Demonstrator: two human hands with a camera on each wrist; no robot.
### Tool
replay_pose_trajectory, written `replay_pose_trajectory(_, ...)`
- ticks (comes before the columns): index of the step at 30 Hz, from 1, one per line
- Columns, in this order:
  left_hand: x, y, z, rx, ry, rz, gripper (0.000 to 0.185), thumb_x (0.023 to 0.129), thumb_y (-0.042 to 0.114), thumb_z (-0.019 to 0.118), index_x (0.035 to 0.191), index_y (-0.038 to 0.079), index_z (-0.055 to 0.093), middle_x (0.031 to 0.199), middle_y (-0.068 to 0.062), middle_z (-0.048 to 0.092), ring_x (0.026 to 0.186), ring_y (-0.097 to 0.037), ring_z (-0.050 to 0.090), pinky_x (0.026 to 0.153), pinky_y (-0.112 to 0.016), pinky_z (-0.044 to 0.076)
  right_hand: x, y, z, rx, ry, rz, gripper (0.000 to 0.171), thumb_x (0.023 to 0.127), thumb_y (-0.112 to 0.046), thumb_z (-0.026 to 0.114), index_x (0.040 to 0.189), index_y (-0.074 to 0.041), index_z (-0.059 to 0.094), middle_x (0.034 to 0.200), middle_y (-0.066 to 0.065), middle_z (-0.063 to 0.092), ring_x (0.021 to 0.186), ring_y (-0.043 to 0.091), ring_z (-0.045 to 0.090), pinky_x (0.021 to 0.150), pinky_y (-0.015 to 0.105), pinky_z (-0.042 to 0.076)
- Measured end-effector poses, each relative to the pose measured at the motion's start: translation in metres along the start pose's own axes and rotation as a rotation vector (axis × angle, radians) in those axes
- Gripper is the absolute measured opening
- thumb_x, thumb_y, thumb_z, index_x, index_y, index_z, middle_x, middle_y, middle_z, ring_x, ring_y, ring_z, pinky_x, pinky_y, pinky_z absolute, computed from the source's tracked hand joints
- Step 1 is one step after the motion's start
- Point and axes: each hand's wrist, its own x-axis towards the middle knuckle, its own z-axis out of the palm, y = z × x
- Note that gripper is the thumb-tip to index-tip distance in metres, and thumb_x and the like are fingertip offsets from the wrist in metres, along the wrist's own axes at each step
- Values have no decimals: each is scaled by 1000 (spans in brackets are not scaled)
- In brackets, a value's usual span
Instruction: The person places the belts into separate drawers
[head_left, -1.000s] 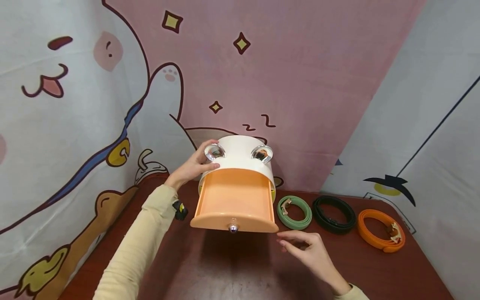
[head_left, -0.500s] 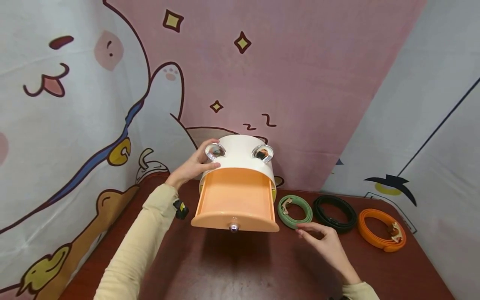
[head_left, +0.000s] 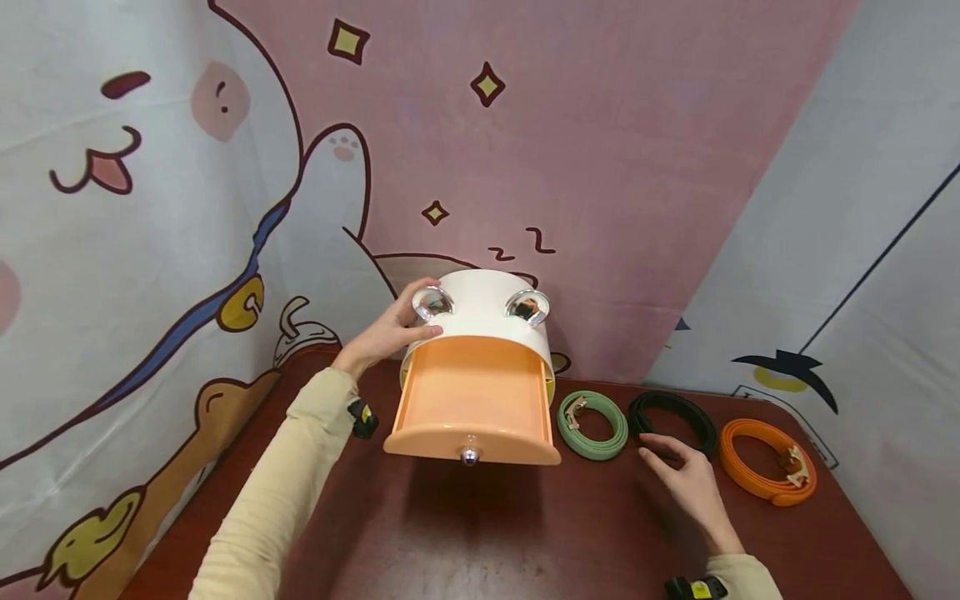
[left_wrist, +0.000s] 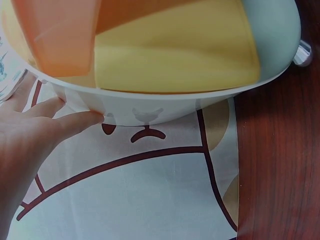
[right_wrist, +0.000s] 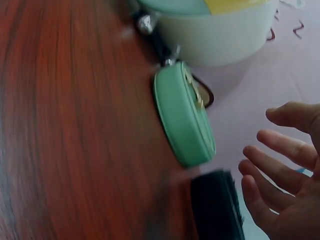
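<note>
A white rounded box (head_left: 480, 300) with two silver domes stands at the back of the table. Its orange drawer (head_left: 472, 392) is pulled out towards me, a round silver knob (head_left: 469, 457) on its front. My left hand (head_left: 384, 335) rests on the box's upper left side, thumb below the left dome and fingers behind it; the left wrist view shows fairly straight fingers against the white shell. In front of the coiled black belt (head_left: 705, 425) hovers my right hand (head_left: 688, 487), holding nothing, its fingers loosely bent. To its left lies a coiled green belt (head_left: 597, 450).
A coiled orange belt (head_left: 748, 482) with a gold buckle lies at the right. Behind the dark red table (head_left: 480, 550) hangs a printed cloth (head_left: 615, 167) with cartoon figures. Yellow inner panels (left_wrist: 175, 55) show inside the box in the left wrist view.
My right hand has moved right, from beside the drawer's right corner past the green belt to the black belt. The left hand, box and drawer have stayed put.
</note>
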Motion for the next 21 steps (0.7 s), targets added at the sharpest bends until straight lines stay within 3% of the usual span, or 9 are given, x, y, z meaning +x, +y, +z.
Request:
replay_pose_trajectory(5,0,-2,0,21,8,4,74,92,-9,58,150,12,17,123,-23,49,91,-27,59,72,-32,52,0,13,-7,-30,28,35,41,96,-31,62,127,-5,61,122,19,61,106,31,58,72,14,43)
replay_pose_trajectory(7,-1,-1,0,24,10,4,74,92,-9,58,150,12,17,126,-23,48,94,-27,59,73,-32,52,0,17,-9,-38,51,38,41,96,-29,62,129,-4,60,122,23,60,105,37,58,70,13,43)
replay_pose_trajectory(14,-1,0,1,19,7,22,73,92,-10,58,149,12,19,130,-22,45,102,-26,55,76,-30,51,1,25,-16,-50,199,137,39,96,-25,62,128,-3,60,118,22,62,102,33,59,70,7,37)
replay_pose_trajectory(21,-1,0,0,-1,0,31,73,91,-13,56,149,11,18,128,-23,46,102,-25,54,76,-29,50,3,37,-21,-17,229,225,44,97,-26,59,133,-1,54,128,24,56,111,38,54,72,3,31)
